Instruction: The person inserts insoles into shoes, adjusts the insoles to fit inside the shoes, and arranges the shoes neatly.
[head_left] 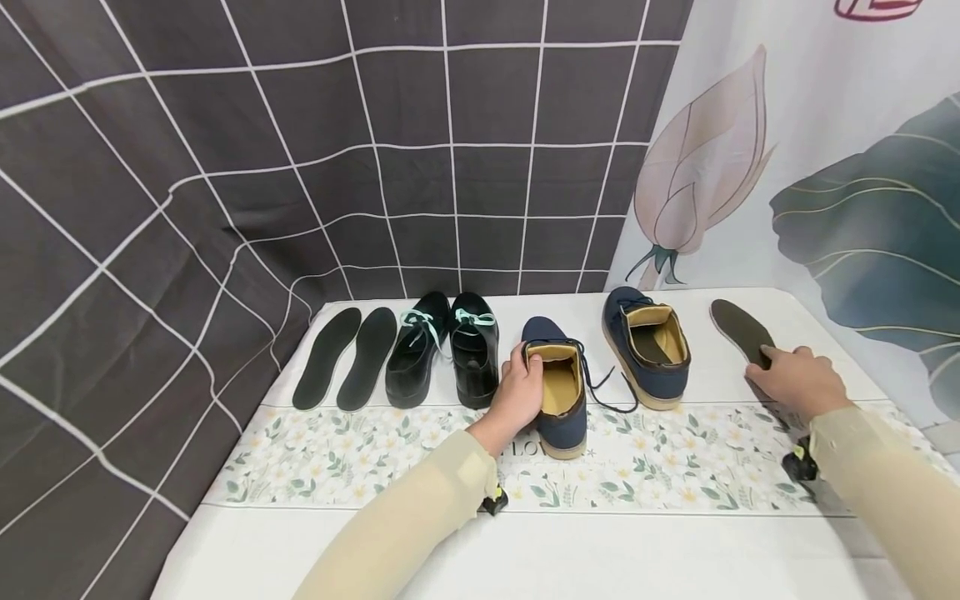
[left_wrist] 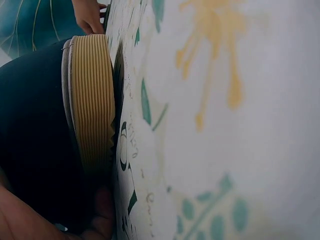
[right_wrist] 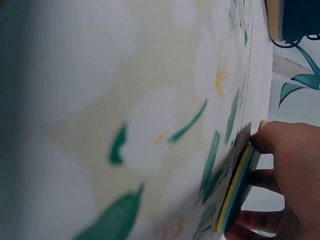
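My left hand (head_left: pixel 519 390) grips the left side of a navy lace-up shoe (head_left: pixel 564 432), thumb over the collar. The shoe's tan lining shows inside, and its dark lace trails right. In the left wrist view the ribbed tan sole (left_wrist: pixel 92 100) stands out beside the mat, fingers beneath the dark upper. At the far right, my right hand (head_left: pixel 806 383) pinches a dark insole (head_left: pixel 738 325) near its middle by the edges. The right wrist view shows the yellow and blue layers of the insole (right_wrist: pixel 237 185) between thumb and fingers, close over the mat.
Between the hands stands the other navy shoe (head_left: pixel 663 382), with a dark footbed inside. To the left are a black shoe (head_left: pixel 408 379) and its mate (head_left: pixel 476 379) with mint laces, then two black insoles (head_left: pixel 326 358). A floral strip (head_left: pixel 337 458) crosses the white table.
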